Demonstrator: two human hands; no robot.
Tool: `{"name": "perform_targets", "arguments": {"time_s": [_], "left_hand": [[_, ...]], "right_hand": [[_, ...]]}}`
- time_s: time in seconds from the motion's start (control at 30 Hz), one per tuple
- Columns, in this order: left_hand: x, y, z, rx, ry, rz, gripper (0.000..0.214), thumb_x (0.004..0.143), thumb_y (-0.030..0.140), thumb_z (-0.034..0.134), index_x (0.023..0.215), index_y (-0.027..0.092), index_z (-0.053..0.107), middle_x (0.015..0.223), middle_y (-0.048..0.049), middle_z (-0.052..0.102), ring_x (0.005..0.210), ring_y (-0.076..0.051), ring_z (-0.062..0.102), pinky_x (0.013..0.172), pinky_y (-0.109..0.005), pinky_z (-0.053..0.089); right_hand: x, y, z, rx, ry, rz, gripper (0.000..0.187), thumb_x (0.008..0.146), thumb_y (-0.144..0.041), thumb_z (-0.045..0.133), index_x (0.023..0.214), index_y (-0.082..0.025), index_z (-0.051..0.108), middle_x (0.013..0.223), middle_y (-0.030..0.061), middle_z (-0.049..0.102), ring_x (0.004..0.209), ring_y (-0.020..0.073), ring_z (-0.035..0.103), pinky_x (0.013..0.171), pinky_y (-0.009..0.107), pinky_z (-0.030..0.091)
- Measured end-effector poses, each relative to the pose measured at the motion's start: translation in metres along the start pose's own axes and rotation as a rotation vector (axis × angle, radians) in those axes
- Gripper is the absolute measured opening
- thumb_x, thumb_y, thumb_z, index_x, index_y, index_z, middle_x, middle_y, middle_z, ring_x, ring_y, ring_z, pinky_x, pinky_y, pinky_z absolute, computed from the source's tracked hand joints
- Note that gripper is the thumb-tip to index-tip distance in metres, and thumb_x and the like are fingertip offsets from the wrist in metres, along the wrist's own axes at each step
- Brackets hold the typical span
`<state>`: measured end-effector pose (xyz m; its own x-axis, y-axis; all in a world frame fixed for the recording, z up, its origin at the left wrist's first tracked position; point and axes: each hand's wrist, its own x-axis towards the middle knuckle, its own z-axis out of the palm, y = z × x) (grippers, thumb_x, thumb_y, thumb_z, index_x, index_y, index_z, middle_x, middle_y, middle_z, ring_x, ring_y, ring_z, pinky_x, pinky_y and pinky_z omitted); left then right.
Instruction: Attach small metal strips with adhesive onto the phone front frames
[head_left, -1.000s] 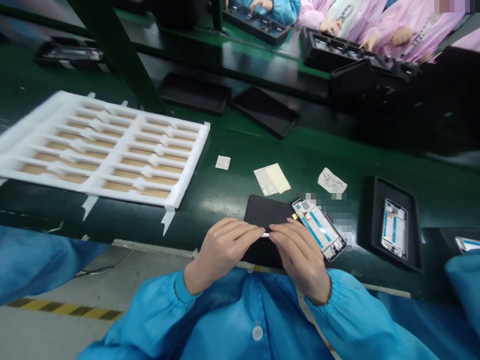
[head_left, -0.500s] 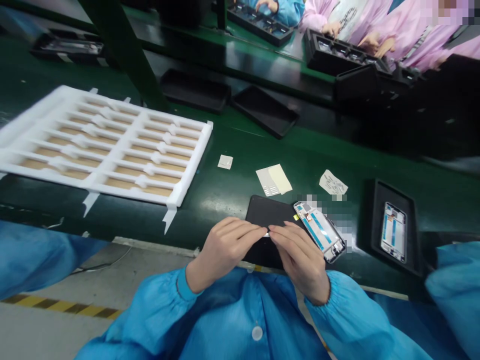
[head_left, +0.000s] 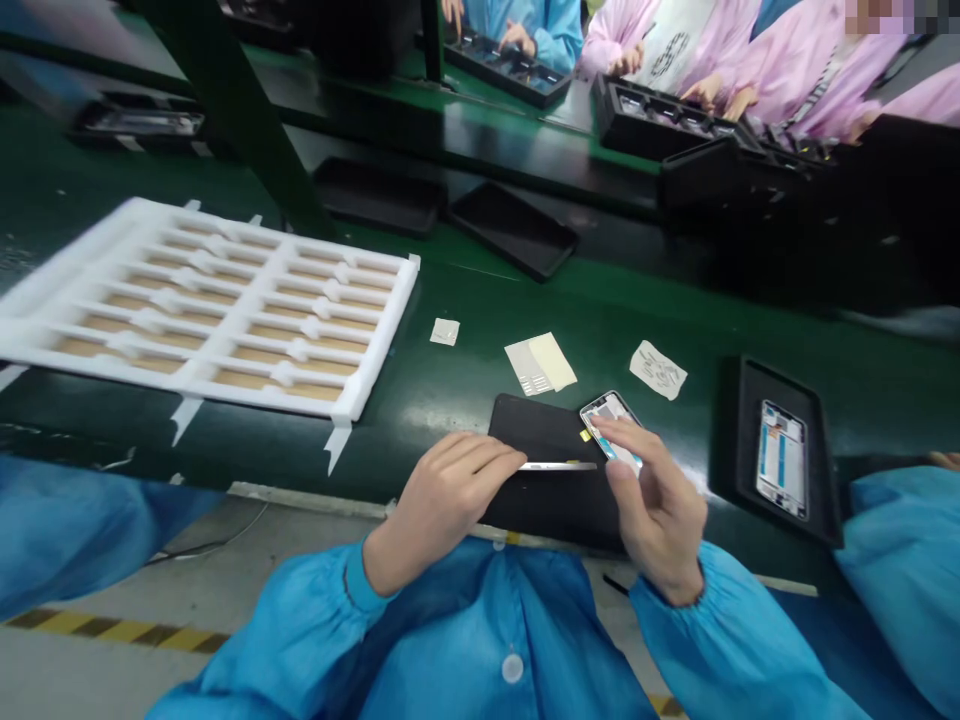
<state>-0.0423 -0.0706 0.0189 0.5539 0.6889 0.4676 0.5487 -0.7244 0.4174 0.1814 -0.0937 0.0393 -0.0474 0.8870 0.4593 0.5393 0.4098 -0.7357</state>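
My left hand (head_left: 454, 500) grips one end of a slim phone frame (head_left: 559, 466), seen edge-on as a thin silver strip above a black mat (head_left: 540, 425). My right hand (head_left: 660, 500) has its thumb and fingers apart over a second phone frame (head_left: 609, 408), which lies tilted at the mat's right side. That frame shows a silver inner face with blue strips, its lower part hidden by the fingers. Whether the fingertips touch it, I cannot tell. A small yellow tab (head_left: 585, 436) pokes out at its left edge.
A white foam tray (head_left: 352, 400) with slots lies at left. Sticker sheets (head_left: 551, 360) and paper scraps (head_left: 658, 370) lie beyond the mat. At right a black tray (head_left: 821, 480) holds another phone frame (head_left: 781, 455). Co-workers' hands (head_left: 720, 95) work across the bench.
My right hand has let go of the edge-on phone frame and moved right, over the second frame. My left hand still holds the first. The view has shifted slightly.
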Motion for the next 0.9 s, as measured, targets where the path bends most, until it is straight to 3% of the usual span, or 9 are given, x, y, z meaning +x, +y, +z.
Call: {"name": "perform_targets", "arguments": {"time_s": [0.13,0.3,0.43,0.67,0.9], "left_hand": [[0.001,0.002,0.000,0.006,0.003,0.006,0.018,0.095,0.010,0.051,0.107,0.013,0.064,0.102,-0.0066,0.073,0.092,-0.020,0.068,0.083,-0.036,0.053],[0.002,-0.001,0.002,-0.008,-0.011,-0.001,0.016,0.095,0.012,0.052,0.107,0.014,0.063,0.103,-0.0062,0.073,0.091,-0.020,0.068,0.081,-0.035,0.053],[0.002,-0.002,0.002,-0.003,-0.021,0.005,0.016,0.095,0.012,0.052,0.107,0.014,0.063,0.101,-0.0057,0.073,0.090,-0.019,0.068,0.080,-0.034,0.053],[0.002,-0.002,0.004,-0.021,-0.002,0.008,0.017,0.094,0.010,0.054,0.107,0.015,0.062,0.101,-0.0054,0.074,0.088,-0.019,0.069,0.078,-0.033,0.053],[0.001,-0.007,0.004,-0.065,-0.002,-0.028,0.016,0.094,0.013,0.056,0.107,0.017,0.065,0.101,-0.0040,0.075,0.088,-0.019,0.070,0.079,-0.033,0.054]], "right_hand": [[-0.006,0.005,-0.002,-0.046,-0.027,-0.010,0.027,0.089,-0.006,0.059,0.108,-0.023,0.067,0.107,0.0064,0.071,0.104,0.0198,0.065,0.095,0.042,0.052],[-0.014,0.007,0.013,-0.214,-0.098,-0.317,0.038,0.085,-0.003,0.062,0.118,-0.022,0.065,0.113,0.0086,0.072,0.106,0.0209,0.065,0.098,0.046,0.052],[-0.017,0.015,0.019,-0.297,-0.151,-0.424,0.045,0.086,-0.005,0.062,0.128,-0.021,0.061,0.118,0.0078,0.071,0.107,0.0205,0.065,0.100,0.045,0.053],[-0.019,0.021,0.023,-0.221,-0.149,-0.404,0.050,0.087,-0.006,0.061,0.133,-0.024,0.058,0.118,0.0064,0.071,0.105,0.0202,0.066,0.099,0.045,0.054],[-0.009,0.014,0.011,-0.123,-0.047,-0.188,0.043,0.087,-0.008,0.062,0.127,-0.023,0.062,0.124,0.0106,0.067,0.115,0.0245,0.063,0.101,0.047,0.051]]}}
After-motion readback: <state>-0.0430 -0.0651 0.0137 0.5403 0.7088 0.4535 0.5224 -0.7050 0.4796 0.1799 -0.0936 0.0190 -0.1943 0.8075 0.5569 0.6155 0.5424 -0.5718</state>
